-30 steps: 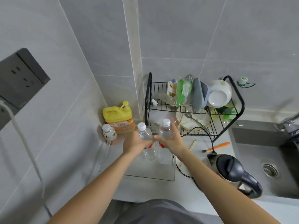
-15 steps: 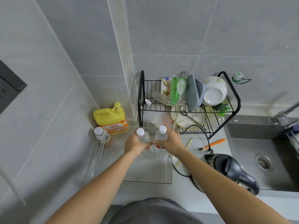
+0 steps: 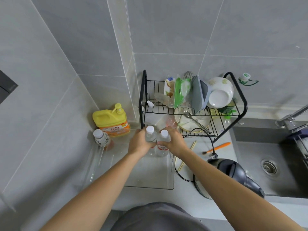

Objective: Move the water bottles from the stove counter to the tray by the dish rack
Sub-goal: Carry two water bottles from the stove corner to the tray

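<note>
Bottles, two of them with white caps, stand upright and touching at the far end of the clear tray (image 3: 150, 184): the left bottle (image 3: 150, 136) in the left hand (image 3: 140, 145), the right bottle (image 3: 163, 140) in the right hand (image 3: 174, 144), each grip curled round its bottle's body below the cap. The tray's near half is bare; its right wall runs beside chopsticks (image 3: 186, 155) and a kettle (image 3: 233, 174). The rack (image 3: 191, 112) stands just behind (plates and a bowl in it). A third bottle (image 3: 101, 139) stands at the tray's far-left corner, by a yellow jug (image 3: 110, 119).
</note>
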Demonstrator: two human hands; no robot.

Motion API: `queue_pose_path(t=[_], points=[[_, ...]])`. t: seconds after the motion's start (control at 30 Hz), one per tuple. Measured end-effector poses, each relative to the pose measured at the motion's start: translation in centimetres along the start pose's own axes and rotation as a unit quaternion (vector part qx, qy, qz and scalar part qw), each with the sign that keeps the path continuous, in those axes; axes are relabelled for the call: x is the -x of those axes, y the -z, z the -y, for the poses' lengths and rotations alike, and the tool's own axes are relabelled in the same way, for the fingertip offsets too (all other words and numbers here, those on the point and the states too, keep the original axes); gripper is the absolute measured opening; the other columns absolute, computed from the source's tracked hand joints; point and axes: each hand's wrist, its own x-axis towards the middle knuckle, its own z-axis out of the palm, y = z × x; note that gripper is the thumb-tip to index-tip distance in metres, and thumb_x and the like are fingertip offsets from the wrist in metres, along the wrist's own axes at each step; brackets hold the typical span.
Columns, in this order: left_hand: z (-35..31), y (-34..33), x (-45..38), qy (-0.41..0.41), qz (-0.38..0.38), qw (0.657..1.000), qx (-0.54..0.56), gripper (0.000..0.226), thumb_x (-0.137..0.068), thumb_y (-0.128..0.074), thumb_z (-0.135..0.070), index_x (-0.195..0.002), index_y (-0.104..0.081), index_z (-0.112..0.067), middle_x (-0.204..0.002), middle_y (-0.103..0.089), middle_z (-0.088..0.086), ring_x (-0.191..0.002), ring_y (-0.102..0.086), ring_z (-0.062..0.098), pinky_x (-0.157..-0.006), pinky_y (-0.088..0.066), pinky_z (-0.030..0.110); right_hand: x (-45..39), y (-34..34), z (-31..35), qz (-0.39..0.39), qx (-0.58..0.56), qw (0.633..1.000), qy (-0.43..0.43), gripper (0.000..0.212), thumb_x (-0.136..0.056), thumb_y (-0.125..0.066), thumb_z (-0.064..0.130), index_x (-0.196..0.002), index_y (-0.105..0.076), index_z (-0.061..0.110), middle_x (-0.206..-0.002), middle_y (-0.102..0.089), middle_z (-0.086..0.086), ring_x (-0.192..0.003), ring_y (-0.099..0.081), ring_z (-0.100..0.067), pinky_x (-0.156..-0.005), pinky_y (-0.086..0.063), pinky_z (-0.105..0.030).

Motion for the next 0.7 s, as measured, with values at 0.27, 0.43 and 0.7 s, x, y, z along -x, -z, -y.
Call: queue_pose_path(t=[0.27, 0.43, 0.7], points=[[0.1, 2.9, -1.2, -0.161, 0.047, 0.98, -0.103, 0.067, -0.079, -0.09, -0.012, -0.137, -0.062, -0.029, -0.125, -0.059, 0.001, -0.115, -0.065, 0.029, -0.096, -0.054, 0.044, -0.2, 1.9, 0.1, -0.011, 0.054, 0.998, 0.041, 0.044, -0.08, -0.09, 0.022, -0.116, -0.066, 0.017, -0.127, -0.054, 0.001, -0.122, -0.054, -0.025, -0.104, -0.047, -0.042], [-0.3, 3.1, -0.9, -0.193, 0.059, 0.968, -0.148, 0.053, -0.081, -0.088, -0.01, -0.121, -0.058, -0.026, -0.12, -0.059, -0.005, -0.105, -0.067, 0.031, -0.083, -0.056, 0.047, -0.4, 2.3, 0.8, -0.007, 0.071, 0.996, 0.046, 0.042, -0.082, -0.089, 0.017, -0.117, -0.068, 0.011, -0.12, -0.054, 0.001, -0.111, -0.057, -0.023, -0.099, -0.05, -0.04], [-0.4, 2.4, -0.7, -0.189, 0.01, 0.971, -0.144, 0.046, -0.082, -0.084, -0.005, -0.113, -0.057, -0.025, -0.115, -0.059, -0.002, -0.099, -0.067, 0.033, -0.076, -0.056, 0.046, -0.5, 2.4, 0.9, -0.015, 0.08, 0.996, 0.037, 0.044, -0.083, -0.088, 0.016, -0.12, -0.066, 0.01, -0.122, -0.055, -0.004, -0.113, -0.057, -0.027, -0.097, -0.05, -0.04]])
